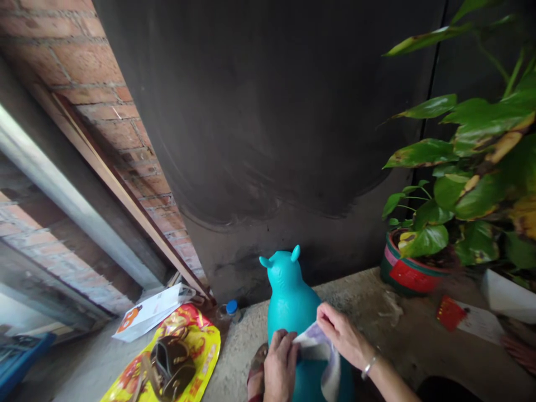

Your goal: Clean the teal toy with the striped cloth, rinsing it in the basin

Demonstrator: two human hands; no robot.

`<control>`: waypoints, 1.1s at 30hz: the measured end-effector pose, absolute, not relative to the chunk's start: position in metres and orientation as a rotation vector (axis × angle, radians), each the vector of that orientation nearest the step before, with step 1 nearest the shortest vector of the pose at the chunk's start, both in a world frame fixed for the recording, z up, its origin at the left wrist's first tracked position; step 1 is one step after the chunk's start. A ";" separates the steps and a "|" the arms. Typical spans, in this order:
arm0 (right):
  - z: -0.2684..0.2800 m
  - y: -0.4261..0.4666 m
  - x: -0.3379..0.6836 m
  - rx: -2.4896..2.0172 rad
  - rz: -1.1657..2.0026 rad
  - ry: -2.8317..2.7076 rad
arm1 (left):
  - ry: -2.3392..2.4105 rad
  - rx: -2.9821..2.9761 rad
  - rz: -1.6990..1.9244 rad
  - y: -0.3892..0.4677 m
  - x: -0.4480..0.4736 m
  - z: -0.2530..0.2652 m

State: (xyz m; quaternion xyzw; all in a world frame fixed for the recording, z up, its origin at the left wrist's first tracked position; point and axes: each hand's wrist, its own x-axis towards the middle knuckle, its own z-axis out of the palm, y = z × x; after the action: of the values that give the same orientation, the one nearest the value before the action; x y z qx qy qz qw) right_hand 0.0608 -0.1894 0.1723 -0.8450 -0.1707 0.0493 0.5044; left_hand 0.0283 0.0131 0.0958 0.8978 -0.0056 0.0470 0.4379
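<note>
— Fingers [293, 343] of both hands meet on a pale white-and-lilac cloth [320, 357] at the bottom of the head view. How are they set?

— Curled and gripping. Left hand [280, 365] lies knuckles up, fingers bent over the cloth's left edge and pressed onto the back of a glossy turquoise inflatable animal toy with two small ears [288, 298]. Right hand [344, 335] pinches the cloth's upper edge between thumb and fingertips; a thin silver bracelet [368, 365] circles that wrist.

— Where does the cloth sit?

— Draped over the toy's back, stretched between the two hands, its loose end hanging down the right flank toward the picture's lower edge.

— And the toy itself?

— Upright on a grey concrete floor [368, 312], head pointing away from the camera toward a dark, smudged wall panel [268, 123], near its foot.

— What surrounds it?

— To the left, a small clear bottle with a blue cap [231, 308] stands near the wall's foot. Further left lie a yellow-and-red printed foil bag [205, 346] with a dark brown strapped object [171, 363] on top, and a white paper bag with an orange figure [146, 315] beside it. Red brick wall [92, 72] and a grey metal rail [62, 195] run along that side. To the right, a red-and-green round pot [408, 273] holds a leafy green plant with yellowing leaves [473, 167]; a small red packet [450, 312] lies on white paper [481, 324] just beyond, well apart from the toy.
</note>
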 end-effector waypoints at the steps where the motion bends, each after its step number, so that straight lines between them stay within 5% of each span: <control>1: 0.174 -0.191 0.061 -2.054 0.142 -0.396 | -0.013 2.233 0.127 0.015 0.028 0.095; 19: 0.193 -0.231 0.100 -2.568 -0.115 -0.412 | 0.321 2.184 0.070 0.046 0.047 0.104; 33: 0.190 -0.249 0.098 -2.600 -0.142 -0.368 | -0.284 2.143 -0.666 0.040 0.024 0.154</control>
State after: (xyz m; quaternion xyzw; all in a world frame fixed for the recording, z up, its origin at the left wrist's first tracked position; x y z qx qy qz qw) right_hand 0.0980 -0.2489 0.1902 -0.9566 -0.1353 -0.0522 0.2530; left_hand 0.0244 0.0397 0.1542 0.8573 -0.1136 -0.2664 0.4256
